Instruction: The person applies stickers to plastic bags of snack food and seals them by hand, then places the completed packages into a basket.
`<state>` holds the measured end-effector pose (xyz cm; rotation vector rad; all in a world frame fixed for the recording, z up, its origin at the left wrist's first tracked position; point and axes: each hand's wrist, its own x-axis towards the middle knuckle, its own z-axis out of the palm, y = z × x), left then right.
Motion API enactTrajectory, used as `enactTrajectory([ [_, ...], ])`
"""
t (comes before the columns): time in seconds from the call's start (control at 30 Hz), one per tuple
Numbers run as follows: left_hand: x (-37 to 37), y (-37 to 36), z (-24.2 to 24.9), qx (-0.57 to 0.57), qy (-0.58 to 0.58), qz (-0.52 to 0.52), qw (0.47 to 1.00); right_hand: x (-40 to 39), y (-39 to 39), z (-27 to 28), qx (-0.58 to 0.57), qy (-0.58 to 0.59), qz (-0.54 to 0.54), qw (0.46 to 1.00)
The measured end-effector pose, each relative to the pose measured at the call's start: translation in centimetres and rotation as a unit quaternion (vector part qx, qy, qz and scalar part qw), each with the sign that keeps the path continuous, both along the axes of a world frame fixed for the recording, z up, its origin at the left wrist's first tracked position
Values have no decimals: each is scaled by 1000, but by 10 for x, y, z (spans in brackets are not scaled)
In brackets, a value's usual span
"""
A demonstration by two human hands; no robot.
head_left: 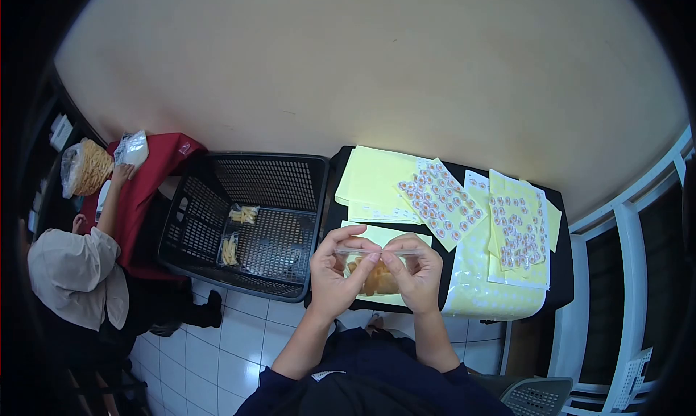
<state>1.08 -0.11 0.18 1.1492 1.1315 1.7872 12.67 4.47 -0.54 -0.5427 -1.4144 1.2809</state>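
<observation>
Showing, at left, a person [76, 271] beside a red cloth [138, 213]; at right, a grey perforated chair [538, 398] near white framing [629, 271]; below, pale floor tiles [239, 336].

1 clear plastic bag [378, 277], pale-brown pieces inside, top edge pinched in 2-handed grip.

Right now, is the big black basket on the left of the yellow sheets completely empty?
No, at least two small packets with pale yellow pieces lie on the bottom of the black basket.
</observation>
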Motion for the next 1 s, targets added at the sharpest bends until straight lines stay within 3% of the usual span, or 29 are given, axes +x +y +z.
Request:
enactTrajectory([
  [0.4, -35, 10, 10, 34, 43, 42, 998, -44, 12, 3, 51, -24, -43, 997],
  [0.8, -71, 26, 4, 76, 38, 21, 996, -84, 18, 2, 69, -23, -72, 995],
  [1.0, -82, 36, 3, 75, 7, 37, 996, -103, 21, 2, 47, 43, -105, 992],
])
